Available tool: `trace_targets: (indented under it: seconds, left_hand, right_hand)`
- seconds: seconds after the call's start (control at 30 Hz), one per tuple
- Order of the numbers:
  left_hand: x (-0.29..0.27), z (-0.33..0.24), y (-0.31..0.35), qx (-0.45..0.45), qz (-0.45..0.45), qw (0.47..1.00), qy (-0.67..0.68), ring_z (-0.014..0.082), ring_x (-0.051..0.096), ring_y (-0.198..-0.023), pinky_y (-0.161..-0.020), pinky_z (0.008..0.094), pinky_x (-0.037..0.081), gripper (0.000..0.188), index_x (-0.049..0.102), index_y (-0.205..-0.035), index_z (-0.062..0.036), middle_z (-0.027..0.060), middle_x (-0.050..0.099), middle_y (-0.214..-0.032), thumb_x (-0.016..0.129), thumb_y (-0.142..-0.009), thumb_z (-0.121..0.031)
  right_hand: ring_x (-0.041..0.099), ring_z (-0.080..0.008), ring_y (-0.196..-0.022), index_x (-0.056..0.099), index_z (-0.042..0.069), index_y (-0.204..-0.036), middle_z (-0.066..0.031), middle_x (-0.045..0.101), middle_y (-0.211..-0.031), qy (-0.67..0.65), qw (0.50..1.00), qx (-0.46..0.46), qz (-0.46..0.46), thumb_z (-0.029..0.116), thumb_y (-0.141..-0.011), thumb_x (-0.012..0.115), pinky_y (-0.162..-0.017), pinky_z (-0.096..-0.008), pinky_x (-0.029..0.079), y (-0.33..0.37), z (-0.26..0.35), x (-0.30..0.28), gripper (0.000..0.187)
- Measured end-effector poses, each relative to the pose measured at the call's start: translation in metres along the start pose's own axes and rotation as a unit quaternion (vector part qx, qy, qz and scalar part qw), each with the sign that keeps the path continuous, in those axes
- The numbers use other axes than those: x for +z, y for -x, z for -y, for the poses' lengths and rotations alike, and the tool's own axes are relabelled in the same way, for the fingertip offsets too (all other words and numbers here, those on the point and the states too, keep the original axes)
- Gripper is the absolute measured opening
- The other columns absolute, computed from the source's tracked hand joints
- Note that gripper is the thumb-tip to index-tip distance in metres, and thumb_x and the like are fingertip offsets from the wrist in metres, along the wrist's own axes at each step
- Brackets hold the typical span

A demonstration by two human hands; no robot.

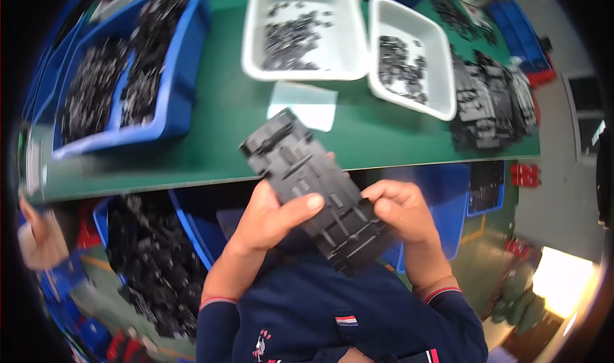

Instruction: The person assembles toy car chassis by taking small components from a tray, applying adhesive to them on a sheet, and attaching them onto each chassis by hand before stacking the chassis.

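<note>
A long black moulded plastic housing point(308, 174) with ribs, slots and raised edges is held tilted in front of my body, just off the table's near edge. My left hand point(272, 215) grips its left side, thumb laid across the upper face and the other fingers hidden underneath. At the opposite long edge, my right hand point(404, 211) is closed, with thumb and bent forefinger pinched against the rim. Whether a small loose piece sits between those fingertips I cannot tell.
On the green table point(220, 107) stand a white tub point(357, 66) and a smaller white tub point(441, 110), both holding small black parts. Left is a blue divided bin point(173, 107) of black pieces; right, stacked black housings point(489, 104). Another person's hand point(39, 232) shows at far left.
</note>
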State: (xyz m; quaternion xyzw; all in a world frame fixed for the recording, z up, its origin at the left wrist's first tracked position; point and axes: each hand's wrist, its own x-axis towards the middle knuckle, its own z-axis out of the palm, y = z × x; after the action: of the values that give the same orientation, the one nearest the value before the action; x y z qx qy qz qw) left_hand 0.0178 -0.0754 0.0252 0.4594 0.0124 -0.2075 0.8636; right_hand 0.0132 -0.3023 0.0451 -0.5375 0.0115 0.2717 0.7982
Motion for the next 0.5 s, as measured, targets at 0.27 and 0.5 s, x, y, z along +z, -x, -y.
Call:
trace_targets:
  seconds: [0.27,0.5]
  left_hand:
    - [0.044,-0.002,-0.022,-0.008,0.142,0.988,-0.057,0.0301,0.052,-0.121,-0.101,0.0388,0.042,0.083,0.033,-0.138,0.0073,0.0184,0.053,-0.126,0.081,-0.075,-0.018]
    - [0.033,0.02,-0.035,0.0,0.144,0.972,-0.186,0.0251,0.058,-0.112,-0.093,0.0334,0.048,0.06,0.043,-0.133,0.0049,0.0183,0.054,-0.128,0.073,-0.082,-0.009]
  right_hand:
    - [0.057,-0.0056,-0.085,0.067,0.001,-0.1,0.0008,0.066,-0.092,-0.008,0.997,-0.057,-0.053,0.014,-0.088,0.065,-0.078,-0.0222,0.046,0.027,0.014,-0.053,0.017]
    - [0.057,-0.0069,-0.083,0.067,-0.001,-0.099,0.0,0.066,-0.09,0.183,0.855,-0.287,-0.392,0.015,-0.086,0.067,-0.079,-0.0234,0.046,0.106,0.097,-0.176,0.02]
